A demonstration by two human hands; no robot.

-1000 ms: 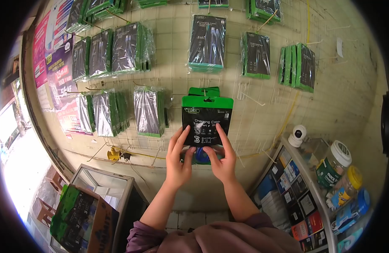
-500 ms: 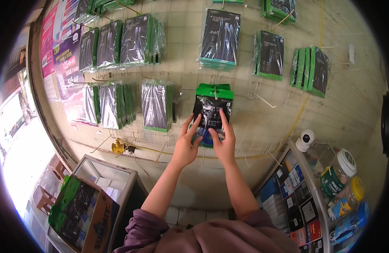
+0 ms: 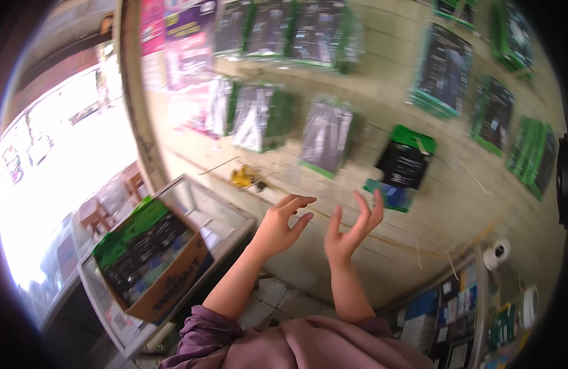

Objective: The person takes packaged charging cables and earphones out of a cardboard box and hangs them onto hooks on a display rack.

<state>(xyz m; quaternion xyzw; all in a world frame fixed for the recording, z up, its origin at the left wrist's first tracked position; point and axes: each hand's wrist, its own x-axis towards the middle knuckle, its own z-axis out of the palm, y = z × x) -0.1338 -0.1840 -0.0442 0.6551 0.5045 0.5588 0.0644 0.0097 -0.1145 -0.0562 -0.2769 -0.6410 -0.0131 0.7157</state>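
Note:
My left hand (image 3: 282,226) is in the air in front of the wall, its fingers bent and apart from the thumb, holding nothing. To its right, my right hand (image 3: 353,235) is also open, with the fingers spread and nothing in them. A black pack with a green top (image 3: 408,161) hangs from a wall hook, above and right of my right hand and apart from it. Below and left of my left hand, a brown cardboard box (image 3: 180,288) holds several similar green and black packs (image 3: 145,246). Motion blurs the packs' print.
More packs in clear plastic (image 3: 324,132) hang in rows on the wall grid. The box stands on a glass display case (image 3: 231,227). At right are a shelf case (image 3: 480,295) with small boxes and a white camera (image 3: 496,253). A bright doorway (image 3: 68,160) lies left.
Both hands have come away from the black and green pack, which stays hanging on its hook. The view has swung left, towards the cardboard box and doorway.

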